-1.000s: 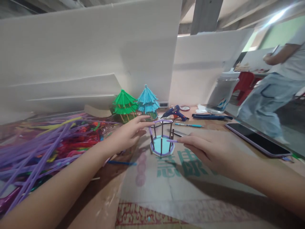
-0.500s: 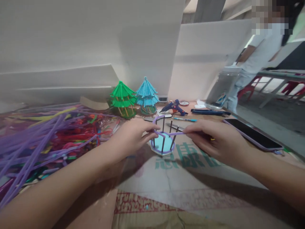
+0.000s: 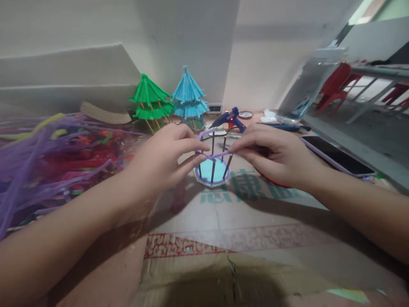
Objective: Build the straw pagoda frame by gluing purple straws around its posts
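A small round base [image 3: 211,171] with a light blue top and purple rim stands on the cardboard, with several dark sticks upright around it. A purple pipe cleaner [image 3: 223,154] runs across the upper part of the sticks and curves around behind them. My left hand [image 3: 179,155] pinches it at the left side of the sticks, thumb and fingertips close together. On the right, my right hand [image 3: 265,151] pinches the free end between thumb and forefinger, just beside the sticks.
Green [image 3: 149,100] and blue [image 3: 189,96] tiered-roof models stand behind. A glue gun [image 3: 228,118], clear container [image 3: 305,89] and phone [image 3: 337,157] lie toward the back and right. Purple pipe cleaners [image 3: 41,149] are heaped left, with red ones. Cardboard [image 3: 204,221] covers the table.
The view has tilted down, so the objects sit higher in the picture, and the person at the back right is out of view. My right hand with the pipe cleaner's end is closer to the sticks.
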Demonstrator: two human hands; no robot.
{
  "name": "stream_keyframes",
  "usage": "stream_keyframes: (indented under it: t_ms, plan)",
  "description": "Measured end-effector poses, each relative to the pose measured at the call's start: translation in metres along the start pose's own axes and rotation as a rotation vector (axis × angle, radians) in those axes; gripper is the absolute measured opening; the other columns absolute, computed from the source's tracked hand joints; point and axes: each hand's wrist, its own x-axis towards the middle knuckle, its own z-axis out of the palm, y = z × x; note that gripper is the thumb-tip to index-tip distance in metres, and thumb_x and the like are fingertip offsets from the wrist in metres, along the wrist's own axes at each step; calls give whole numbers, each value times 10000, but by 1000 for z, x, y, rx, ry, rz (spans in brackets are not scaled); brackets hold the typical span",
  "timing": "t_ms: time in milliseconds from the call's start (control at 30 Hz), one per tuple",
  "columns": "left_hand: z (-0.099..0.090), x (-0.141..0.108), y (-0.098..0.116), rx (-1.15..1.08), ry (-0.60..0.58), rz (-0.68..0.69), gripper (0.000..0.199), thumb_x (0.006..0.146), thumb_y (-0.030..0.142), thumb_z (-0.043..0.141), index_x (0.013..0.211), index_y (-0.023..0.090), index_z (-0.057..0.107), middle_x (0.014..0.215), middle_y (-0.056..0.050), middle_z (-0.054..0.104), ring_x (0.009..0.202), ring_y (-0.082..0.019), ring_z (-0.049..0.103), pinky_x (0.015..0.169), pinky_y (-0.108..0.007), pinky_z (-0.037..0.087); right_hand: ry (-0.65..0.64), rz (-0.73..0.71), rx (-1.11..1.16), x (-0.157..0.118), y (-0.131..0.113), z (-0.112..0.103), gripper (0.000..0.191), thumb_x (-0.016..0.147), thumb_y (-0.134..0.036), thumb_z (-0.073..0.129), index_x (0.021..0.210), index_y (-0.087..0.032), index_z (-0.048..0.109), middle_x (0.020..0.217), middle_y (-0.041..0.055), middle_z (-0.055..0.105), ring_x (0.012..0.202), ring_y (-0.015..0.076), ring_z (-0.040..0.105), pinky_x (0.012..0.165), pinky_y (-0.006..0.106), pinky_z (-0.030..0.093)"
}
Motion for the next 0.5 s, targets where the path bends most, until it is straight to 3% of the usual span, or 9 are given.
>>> stream_keyframes:
  t_ms: [233, 500]
  plan:
    - [6, 0, 7, 10, 103, 42, 172, 982, 259, 587, 983, 218, 753, 911, -49, 642, 881, -193, 597, 775, -341, 462, 9, 20, -2, 1, -3, 2, 199, 973, -184, 541, 981, -264, 724, 854, 34, 661, 795, 177, 604, 674, 320, 474]
    - [9, 0, 6, 50, 93, 52, 170, 986, 272, 579, 966, 234, 744, 890, -28, 669, 826, -175, 595, 750, -326, 458, 2, 10, -12, 0, 0, 5, 197, 960, -134, 543, 993, -235, 708, 864, 39, 663, 765, 162, 589, 633, 293, 439]
